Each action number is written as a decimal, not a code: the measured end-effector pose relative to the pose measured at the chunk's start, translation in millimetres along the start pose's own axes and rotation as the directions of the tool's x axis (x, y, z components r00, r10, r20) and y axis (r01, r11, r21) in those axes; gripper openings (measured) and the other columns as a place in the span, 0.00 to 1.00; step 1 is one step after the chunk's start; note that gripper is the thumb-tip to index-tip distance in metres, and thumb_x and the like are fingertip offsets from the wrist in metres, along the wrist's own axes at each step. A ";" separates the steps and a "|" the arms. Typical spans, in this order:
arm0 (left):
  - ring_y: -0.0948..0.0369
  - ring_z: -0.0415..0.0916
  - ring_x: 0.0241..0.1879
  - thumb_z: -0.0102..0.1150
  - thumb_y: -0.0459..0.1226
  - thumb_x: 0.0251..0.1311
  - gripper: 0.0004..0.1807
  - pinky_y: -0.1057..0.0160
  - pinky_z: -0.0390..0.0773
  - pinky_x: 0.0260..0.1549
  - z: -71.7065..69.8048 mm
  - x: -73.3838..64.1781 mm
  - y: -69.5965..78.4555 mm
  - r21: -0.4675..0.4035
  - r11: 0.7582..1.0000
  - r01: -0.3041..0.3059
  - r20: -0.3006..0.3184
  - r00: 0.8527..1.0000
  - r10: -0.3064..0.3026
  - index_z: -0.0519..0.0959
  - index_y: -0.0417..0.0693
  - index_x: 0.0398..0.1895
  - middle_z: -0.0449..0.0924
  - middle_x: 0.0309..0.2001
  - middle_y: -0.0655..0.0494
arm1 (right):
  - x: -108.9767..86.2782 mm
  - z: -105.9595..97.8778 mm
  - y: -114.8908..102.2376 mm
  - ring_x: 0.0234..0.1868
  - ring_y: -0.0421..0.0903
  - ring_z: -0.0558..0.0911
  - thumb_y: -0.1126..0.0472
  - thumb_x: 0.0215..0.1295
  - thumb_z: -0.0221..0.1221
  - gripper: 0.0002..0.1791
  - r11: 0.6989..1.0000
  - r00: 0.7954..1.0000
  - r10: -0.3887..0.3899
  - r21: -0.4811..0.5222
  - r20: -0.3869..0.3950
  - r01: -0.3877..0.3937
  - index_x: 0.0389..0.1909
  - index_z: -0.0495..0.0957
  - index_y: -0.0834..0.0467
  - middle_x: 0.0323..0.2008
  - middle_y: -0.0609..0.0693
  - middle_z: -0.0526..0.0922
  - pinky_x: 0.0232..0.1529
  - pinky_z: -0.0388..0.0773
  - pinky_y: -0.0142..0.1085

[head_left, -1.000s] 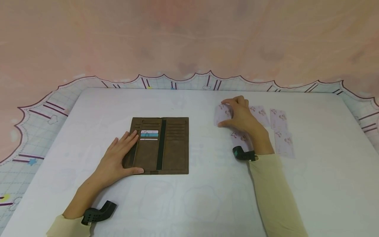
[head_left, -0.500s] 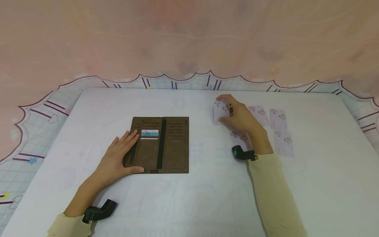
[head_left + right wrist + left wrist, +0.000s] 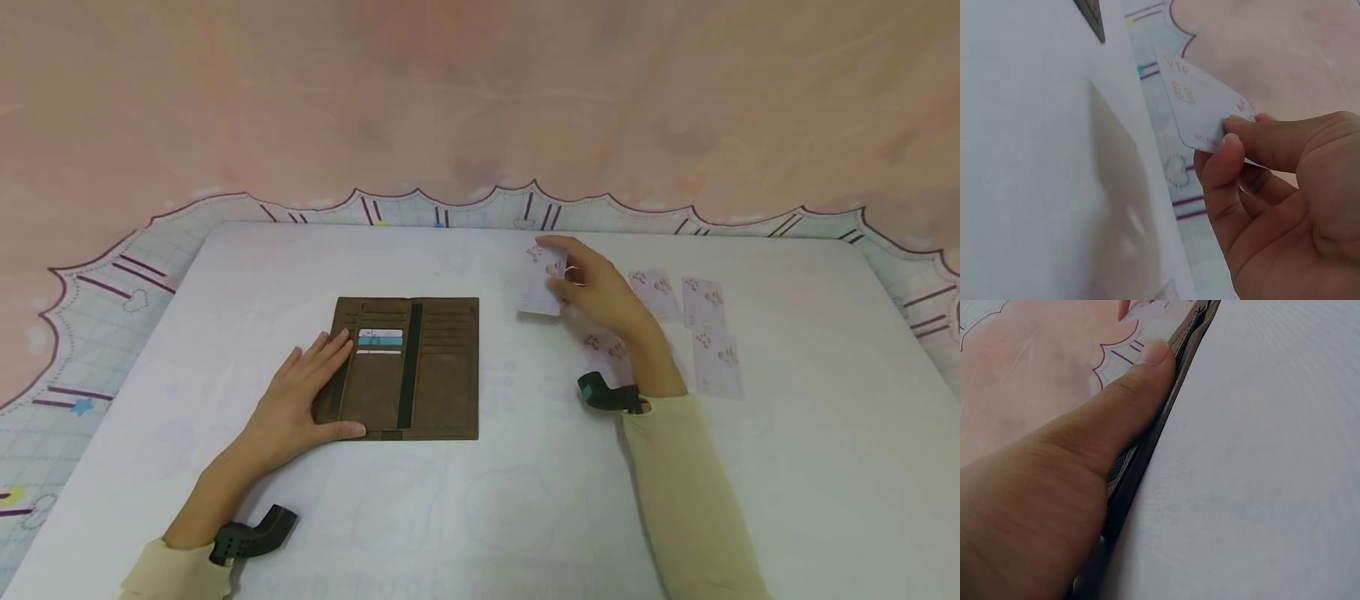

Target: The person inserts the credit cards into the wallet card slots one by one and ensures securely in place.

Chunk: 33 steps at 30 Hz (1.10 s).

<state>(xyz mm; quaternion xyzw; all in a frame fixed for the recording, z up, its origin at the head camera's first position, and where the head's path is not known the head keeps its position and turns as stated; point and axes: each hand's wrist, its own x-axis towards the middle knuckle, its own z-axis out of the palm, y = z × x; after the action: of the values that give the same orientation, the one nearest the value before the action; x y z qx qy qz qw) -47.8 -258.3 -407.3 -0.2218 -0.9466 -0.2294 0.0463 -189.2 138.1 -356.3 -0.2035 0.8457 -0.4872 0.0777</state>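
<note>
A brown bifold wallet lies spread flat on the white table, a few cards showing in its left-hand slots. My left hand rests on the wallet's left side, fingers extended and thumb along the near edge. In the left wrist view the thumb lies over the wallet's rim. My right hand pinches a pale card by its right edge, between thumb and fingers. That card is raised off the table in the right wrist view, showing "VIP" lettering and a gold chip.
Several similar pale pink cards lie on the table right of the wallet: one card at the back right, another card nearer, others partly under the right forearm. A scalloped patterned cloth borders the table's far edge.
My right hand has taken hold of the leftmost card, lifted it and shifted it slightly left. The left hand and the wallet have stayed in place.
</note>
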 end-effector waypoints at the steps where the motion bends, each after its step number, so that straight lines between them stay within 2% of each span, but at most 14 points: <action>1: 0.49 0.40 0.73 0.71 0.58 0.42 0.58 0.50 0.35 0.70 -0.1 -0.6 0.4 -0.001 1.000 0.001 0.001 1.000 -0.001 0.54 0.46 0.74 0.49 0.74 0.48 | 1.4 2.8 -1.7 0.30 0.51 0.77 0.70 0.67 0.56 0.30 1.000 1.000 -0.012 0.024 0.006 0.012 0.68 0.65 0.48 0.45 0.54 0.72 0.30 0.75 0.39; 7: 0.49 0.41 0.73 0.72 0.57 0.42 0.58 0.51 0.35 0.70 1.2 -2.4 2.4 -0.001 1.000 0.004 0.002 1.000 -0.004 0.54 0.46 0.75 0.49 0.74 0.49 | 14.6 22.6 -12.5 0.32 0.50 0.77 0.71 0.66 0.56 0.30 0.993 0.999 -0.029 0.114 0.031 0.026 0.67 0.67 0.49 0.49 0.53 0.73 0.33 0.77 0.44; 12: 0.49 0.41 0.73 0.72 0.58 0.43 0.58 0.50 0.35 0.70 0.6 -1.2 4.1 -0.001 1.000 -0.001 0.003 1.000 0.001 0.54 0.46 0.75 0.50 0.74 0.48 | 25.1 38.0 -23.7 0.33 0.51 0.78 0.72 0.64 0.58 0.31 0.978 0.999 -0.032 0.208 -0.001 0.032 0.66 0.69 0.51 0.49 0.54 0.76 0.36 0.78 0.49; 16: 0.49 0.41 0.73 0.73 0.57 0.41 0.59 0.50 0.35 0.70 -0.8 -0.8 4.2 0.005 1.000 -0.001 0.002 1.000 0.001 0.54 0.45 0.74 0.50 0.74 0.47 | 31.6 49.9 -29.0 0.31 0.52 0.78 0.72 0.62 0.60 0.31 0.966 1.000 -0.023 0.258 -0.015 0.027 0.66 0.70 0.50 0.40 0.57 0.77 0.34 0.78 0.48; 20: 0.49 0.41 0.73 0.73 0.56 0.40 0.59 0.50 0.36 0.70 -1.5 -0.9 3.9 0.012 1.000 -0.001 0.001 1.000 0.001 0.54 0.45 0.74 0.50 0.74 0.48 | 35.4 61.6 -35.9 0.30 0.54 0.78 0.70 0.63 0.61 0.31 0.967 1.000 -0.015 0.254 -0.026 0.021 0.66 0.70 0.47 0.32 0.57 0.73 0.29 0.76 0.42; 24: 0.48 0.41 0.73 0.73 0.57 0.40 0.59 0.50 0.36 0.70 -2.1 -1.4 4.2 0.008 1.000 0.002 -0.002 1.000 -0.002 0.55 0.45 0.74 0.50 0.74 0.48 | 39.4 72.6 -42.9 0.30 0.57 0.79 0.71 0.65 0.58 0.31 0.962 0.999 -0.003 0.272 -0.034 0.012 0.67 0.68 0.48 0.28 0.57 0.71 0.24 0.70 0.36; 30: 0.48 0.41 0.73 0.72 0.58 0.41 0.59 0.50 0.36 0.70 -3.0 -1.8 4.7 0.009 1.000 0.006 -0.001 1.000 -0.006 0.54 0.45 0.74 0.50 0.74 0.48 | 45.2 88.2 -51.2 0.31 0.61 0.77 0.70 0.67 0.55 0.27 0.956 0.998 0.022 0.292 -0.052 -0.006 0.66 0.68 0.53 0.24 0.56 0.72 0.32 0.77 0.42; 33: 0.49 0.41 0.73 0.72 0.58 0.41 0.59 0.50 0.35 0.70 -3.7 -1.7 4.8 0.010 1.000 0.009 0.002 1.000 -0.009 0.54 0.46 0.74 0.50 0.74 0.48 | 47.8 95.3 -56.5 0.28 0.59 0.75 0.71 0.65 0.57 0.25 0.947 0.998 0.020 0.322 -0.058 -0.001 0.63 0.70 0.54 0.21 0.55 0.70 0.36 0.80 0.43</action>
<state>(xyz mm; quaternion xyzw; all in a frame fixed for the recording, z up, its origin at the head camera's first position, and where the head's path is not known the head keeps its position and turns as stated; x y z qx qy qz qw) -44.3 -256.8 -402.3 -0.2176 -0.9487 -0.2248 0.0452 -185.9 17.5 -353.6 -0.1687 0.7581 -0.6240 0.0867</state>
